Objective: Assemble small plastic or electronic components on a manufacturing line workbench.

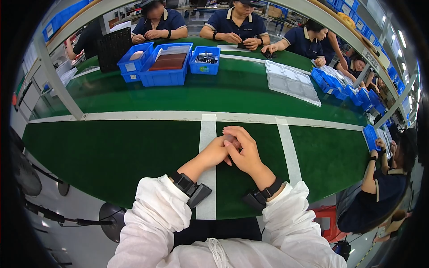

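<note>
1. far left: a black perforated tray [114, 48] stands tilted at the far edge of the green belt [134, 152], just left of the blue bins.
2. small blue bin [134, 57] holds a pale object; beside it on the right a large blue bin [164, 67] with a brown stack inside, then another small blue bin [204, 60] with dark small parts.
3. white stripes cross the belt; one white line [208, 129] runs from far to near, straight under the hands.
4. left hand [214, 152]: resting on the belt near center, fingers curled, tucked under the right hand's fingers. holds nothing visible.
5. right hand [243, 149]: laid over the left one, fingers folded across its knuckles, the two pressed together and clasped. cannot tell if anything small sits between the palms.
6. both wrists wear black wrist straps [187, 185] with small black devices; white sleeves [156, 214] come in from the near edge.
7. belt around the hands is bare green; nearest things are the stripes, bins are well apart on the far side.
8. right of center, far: clear blister trays [292, 82] lie flat on the belt.
9. far right: a row of blue bins [344, 87] along the belt edge, one more blue bin [371, 136] nearer.
10. other people in dark blue shirts [237, 20] sit along the far side and right side; one person's hand [380, 144] is next to the near right bin.
</note>
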Demonstrator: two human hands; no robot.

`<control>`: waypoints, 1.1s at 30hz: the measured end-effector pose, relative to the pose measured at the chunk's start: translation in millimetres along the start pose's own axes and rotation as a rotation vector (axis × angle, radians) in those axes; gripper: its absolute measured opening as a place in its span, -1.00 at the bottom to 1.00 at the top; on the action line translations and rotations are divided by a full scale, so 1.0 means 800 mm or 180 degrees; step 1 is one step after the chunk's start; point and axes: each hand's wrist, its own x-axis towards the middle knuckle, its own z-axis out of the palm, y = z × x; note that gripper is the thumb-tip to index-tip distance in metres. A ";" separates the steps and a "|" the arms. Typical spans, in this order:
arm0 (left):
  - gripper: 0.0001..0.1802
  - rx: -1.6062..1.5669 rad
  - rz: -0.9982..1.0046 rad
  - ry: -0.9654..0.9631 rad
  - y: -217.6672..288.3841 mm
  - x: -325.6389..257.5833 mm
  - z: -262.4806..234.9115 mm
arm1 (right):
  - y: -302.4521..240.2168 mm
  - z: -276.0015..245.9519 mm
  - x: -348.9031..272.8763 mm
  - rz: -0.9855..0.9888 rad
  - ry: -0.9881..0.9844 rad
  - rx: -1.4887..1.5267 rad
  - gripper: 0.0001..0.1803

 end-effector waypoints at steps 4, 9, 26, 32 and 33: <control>-0.76 -0.0193 -0.0002 0.0008 0.004 -0.001 0.001 | -0.003 -0.001 0.001 -0.0053 0.0005 -0.0082 -0.67; -0.71 -0.0205 0.0089 0.0164 -0.004 0.001 -0.001 | 0.002 0.004 0.002 -0.0055 0.0240 0.0095 -0.63; -0.74 -0.0104 0.0212 0.0185 -0.003 0.002 -0.001 | -0.001 0.001 0.004 0.0089 0.0248 0.0160 -0.65; -0.79 0.0019 -0.0024 0.0082 -0.005 0.010 0.002 | 0.013 0.001 -0.003 0.0142 0.0300 0.0478 -0.58; -0.80 -0.0131 -0.0076 0.0229 -0.015 0.007 -0.006 | 0.007 0.005 0.001 0.0040 0.0231 0.0346 -0.63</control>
